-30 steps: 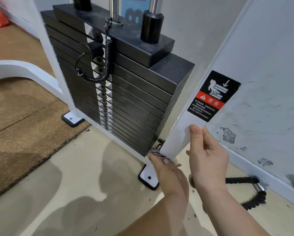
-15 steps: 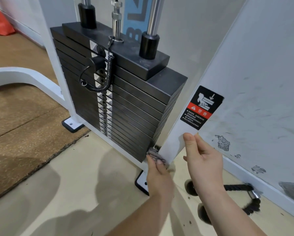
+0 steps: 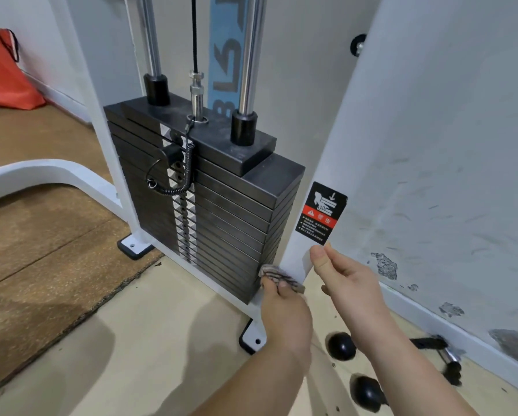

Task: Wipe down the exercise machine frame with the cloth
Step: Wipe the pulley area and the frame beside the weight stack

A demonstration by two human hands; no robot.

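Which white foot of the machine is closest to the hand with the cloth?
The right foot, just below the left hand holding the cloth. The other foot sits far left by the brown mat.

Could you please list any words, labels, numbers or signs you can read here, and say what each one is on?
"BL", then one or two partly hidden characters: white letters on the blue strip behind the weight stack, reading upward.
Warning sticker on the white frame post: a crushed-hand pictogram with an arrow, a red band with a warning triangle and two characters, then lines of small print. All are too small to read.
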